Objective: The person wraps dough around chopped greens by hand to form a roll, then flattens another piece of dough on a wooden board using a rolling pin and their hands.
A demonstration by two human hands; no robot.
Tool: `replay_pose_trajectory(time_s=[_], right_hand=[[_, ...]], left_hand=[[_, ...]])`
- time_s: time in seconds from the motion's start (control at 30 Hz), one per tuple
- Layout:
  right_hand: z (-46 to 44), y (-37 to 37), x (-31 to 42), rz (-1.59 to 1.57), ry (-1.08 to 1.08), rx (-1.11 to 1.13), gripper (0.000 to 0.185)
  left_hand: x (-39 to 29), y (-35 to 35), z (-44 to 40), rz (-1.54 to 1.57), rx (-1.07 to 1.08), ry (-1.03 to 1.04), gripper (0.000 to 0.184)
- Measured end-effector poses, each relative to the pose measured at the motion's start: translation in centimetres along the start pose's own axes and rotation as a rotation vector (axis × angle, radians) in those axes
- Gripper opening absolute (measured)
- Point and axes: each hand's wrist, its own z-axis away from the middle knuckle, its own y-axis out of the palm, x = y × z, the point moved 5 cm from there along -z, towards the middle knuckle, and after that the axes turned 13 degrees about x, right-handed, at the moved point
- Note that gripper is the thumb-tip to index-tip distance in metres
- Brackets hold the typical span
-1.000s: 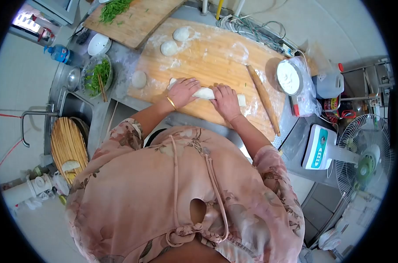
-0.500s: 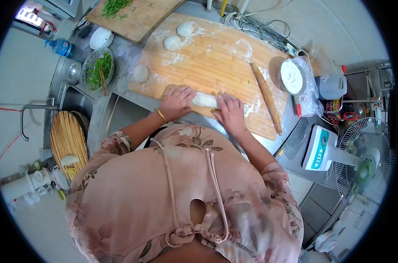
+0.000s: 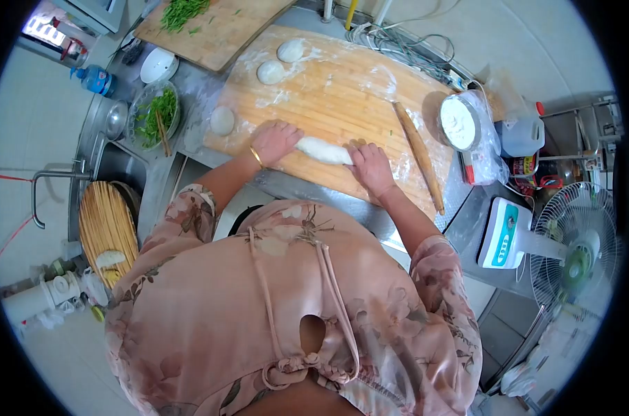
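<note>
A white dough roll (image 3: 323,150) lies near the front edge of the floured wooden board (image 3: 342,83). Its left end is in my left hand (image 3: 274,142), whose fingers are pressed together around it. My right hand (image 3: 372,166) has its fingers curled over the right end. The middle of the roll shows between my hands. Three round dough pieces rest on the board: one (image 3: 222,120) left of my left hand, and two (image 3: 271,72) (image 3: 291,50) farther back. To the right of my right hand lies a wooden rolling pin (image 3: 420,158).
A bowl of flour (image 3: 458,123) stands right of the board, with a scale (image 3: 503,233) and a fan (image 3: 579,256) beyond. At the left are a bowl of greens with chopsticks (image 3: 155,116), a white bowl (image 3: 159,66) and the sink (image 3: 119,166). A second board (image 3: 221,28) overlaps behind.
My hands have moved apart toward the ends of the dough roll, and more of its middle shows than a second ago. The rolling pin and round dough pieces stay in place on the board.
</note>
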Motion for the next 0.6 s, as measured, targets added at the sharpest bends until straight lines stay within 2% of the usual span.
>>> replay_pose_trajectory(time_s=[0.17, 0.37, 0.47, 0.57, 0.6], right_hand=[[0.1, -0.6, 0.4, -0.033, 0.074, -0.075, 0.049], [2.5, -0.6, 1.8, -0.015, 0.084, -0.108, 0.054], [2.0, -0.3, 1.7, -0.046, 0.110, -0.096, 0.055], [2.3, -0.5, 1.8, -0.079, 0.111, -0.102, 0.055], [2.4, -0.4, 1.8, -0.089, 0.115, -0.111, 0.055]], left_hand=[[0.7, -0.7, -0.6, -0.044, 0.030, -0.012, 0.048], [-0.9, -2.0, 1.3, 0.060, -0.063, 0.054, 0.059], [-2.2, -3.7, -1.1, 0.092, -0.232, 0.064, 0.056], [-4.5, -2.0, -4.3, 0.165, -0.158, 0.210, 0.052], [-4.6, -1.5, -4.8, 0.213, -0.078, 0.174, 0.050]])
